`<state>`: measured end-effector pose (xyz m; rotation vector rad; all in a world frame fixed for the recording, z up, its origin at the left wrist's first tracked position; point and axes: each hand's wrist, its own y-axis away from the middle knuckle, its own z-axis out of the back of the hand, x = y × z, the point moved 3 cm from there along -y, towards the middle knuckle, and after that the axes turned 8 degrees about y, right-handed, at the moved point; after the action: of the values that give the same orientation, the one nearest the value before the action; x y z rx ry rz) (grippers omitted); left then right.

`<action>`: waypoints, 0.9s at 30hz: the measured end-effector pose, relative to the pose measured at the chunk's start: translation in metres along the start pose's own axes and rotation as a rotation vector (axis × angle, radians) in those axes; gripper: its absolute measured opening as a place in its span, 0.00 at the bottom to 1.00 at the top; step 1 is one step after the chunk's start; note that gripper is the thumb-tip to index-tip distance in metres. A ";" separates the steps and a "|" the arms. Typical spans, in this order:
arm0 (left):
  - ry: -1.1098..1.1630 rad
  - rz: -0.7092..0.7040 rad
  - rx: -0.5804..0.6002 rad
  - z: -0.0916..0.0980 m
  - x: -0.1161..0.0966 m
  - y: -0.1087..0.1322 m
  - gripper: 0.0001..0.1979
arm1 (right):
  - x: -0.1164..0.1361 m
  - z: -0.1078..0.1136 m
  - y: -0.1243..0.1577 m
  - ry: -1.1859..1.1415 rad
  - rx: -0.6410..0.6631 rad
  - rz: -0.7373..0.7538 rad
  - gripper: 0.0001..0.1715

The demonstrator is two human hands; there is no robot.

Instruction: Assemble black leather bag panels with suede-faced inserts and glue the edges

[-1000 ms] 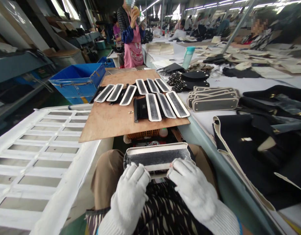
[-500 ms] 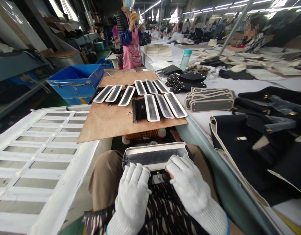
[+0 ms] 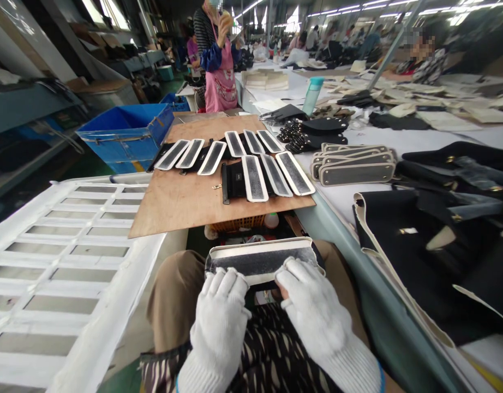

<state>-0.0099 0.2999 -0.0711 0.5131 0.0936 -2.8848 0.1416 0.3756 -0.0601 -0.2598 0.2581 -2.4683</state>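
Observation:
On my lap lies a black bag piece [image 3: 259, 261], its long dark panel bordered by pale strips and facing up. My left hand [image 3: 221, 316], in a white knitted glove, grips its near edge at the left, fingers on top. My right hand [image 3: 315, 314], gloved the same way, holds the near edge at the right, with the thumb underneath. Beyond, on a brown board [image 3: 169, 204], are several dark panels with white rims [image 3: 255, 179] resting on black pouches [image 3: 234, 180]. What lies beneath the held piece is mostly hidden.
At left stands a white slatted frame [image 3: 112, 273], with a blue bin [image 3: 126, 134] behind it. The right-hand table carries stacked grey strips [image 3: 355, 166], black bag pieces [image 3: 407, 256] and a teal-capped bottle [image 3: 312, 95]. A person in a pink apron [image 3: 221, 76] stands beyond the board.
Both hands stay on the bag piece's near edge, shifting only slightly. The small metal fitting below that edge is now less visible. The view has moved a little.

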 end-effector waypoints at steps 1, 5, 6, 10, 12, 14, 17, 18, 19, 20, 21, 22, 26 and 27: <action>-0.004 -0.003 -0.005 0.000 0.001 0.000 0.21 | 0.000 -0.001 0.000 -0.001 0.015 -0.003 0.12; 0.007 -0.029 -0.085 -0.001 0.004 0.001 0.19 | 0.000 -0.001 0.000 -0.034 0.010 0.006 0.12; 0.016 -0.031 -0.114 -0.001 0.005 0.001 0.18 | 0.000 -0.001 0.000 -0.036 -0.004 0.008 0.12; 0.043 -0.038 -0.213 0.000 -0.001 -0.003 0.14 | 0.002 0.002 -0.001 0.021 -0.038 -0.013 0.13; 0.026 -0.040 -0.249 0.001 -0.006 -0.004 0.12 | 0.004 0.004 -0.003 0.055 -0.001 -0.034 0.14; -0.010 -0.041 -0.279 0.002 -0.010 -0.005 0.11 | 0.005 0.006 -0.007 0.069 0.048 -0.054 0.16; -0.054 -0.038 -0.282 0.003 -0.012 -0.005 0.11 | 0.006 0.008 -0.014 0.056 0.117 -0.064 0.15; -0.060 -0.036 -0.274 0.003 -0.012 -0.005 0.11 | 0.006 0.008 -0.015 0.047 0.145 -0.059 0.14; -0.062 -0.035 -0.262 0.002 -0.011 -0.005 0.11 | 0.006 0.008 -0.017 0.041 0.175 -0.056 0.14; -0.060 -0.036 -0.249 0.001 -0.010 -0.005 0.10 | 0.005 0.007 -0.018 0.032 0.204 -0.047 0.14; -0.055 -0.042 -0.237 0.001 -0.009 -0.005 0.10 | 0.004 0.007 -0.018 0.022 0.232 -0.035 0.14; -0.049 -0.046 -0.235 0.000 -0.008 -0.004 0.10 | 0.002 0.006 -0.018 0.014 0.254 -0.031 0.14; -0.033 -0.077 -0.277 -0.002 -0.003 -0.004 0.11 | -0.002 0.005 -0.016 -0.001 0.326 -0.039 0.12; -0.028 -0.080 -0.280 -0.003 -0.002 -0.005 0.12 | -0.002 0.005 -0.016 0.002 0.341 -0.042 0.11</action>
<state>-0.0079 0.3051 -0.0725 0.4240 0.5156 -2.8868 0.1351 0.3883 -0.0518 -0.1170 -0.1696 -2.5030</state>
